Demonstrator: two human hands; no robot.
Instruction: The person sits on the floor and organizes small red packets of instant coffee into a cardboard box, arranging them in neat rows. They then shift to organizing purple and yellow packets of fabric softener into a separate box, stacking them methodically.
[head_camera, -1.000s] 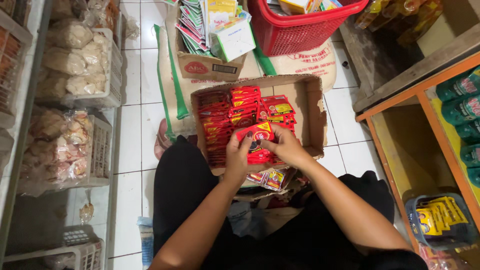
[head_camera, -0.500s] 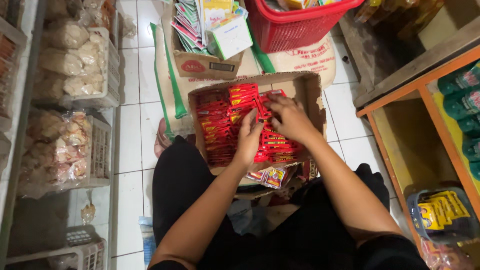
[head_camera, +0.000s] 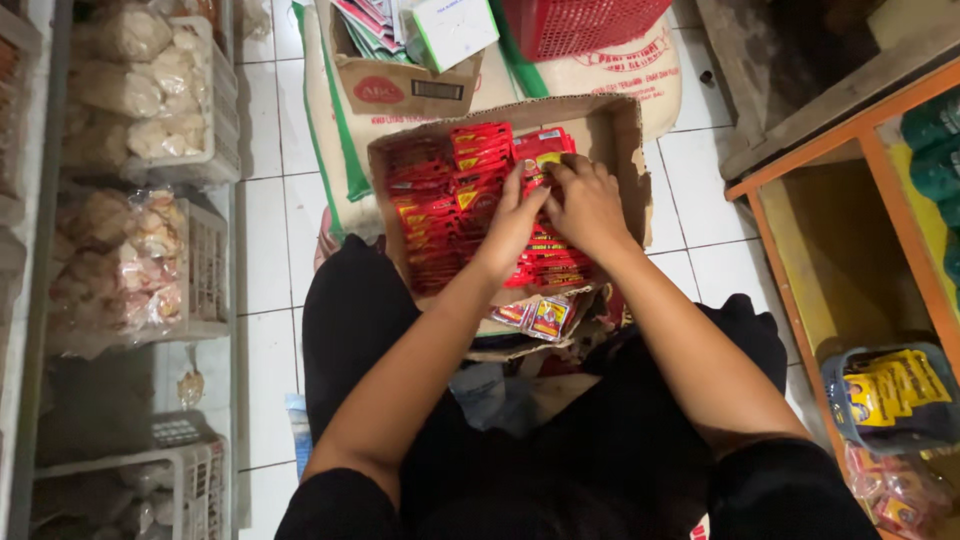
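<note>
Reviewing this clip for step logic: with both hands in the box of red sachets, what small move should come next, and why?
Probably press the sachet row flat. The left hand and right hand both rest on the red sachets in the cardboard box, fingers meeting at the right-hand stack, which sits unevenly beside the tidier rows on the left.

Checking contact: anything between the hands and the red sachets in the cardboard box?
Nothing visible. The left hand and right hand rest directly on the red sachets inside the open cardboard box.
</note>
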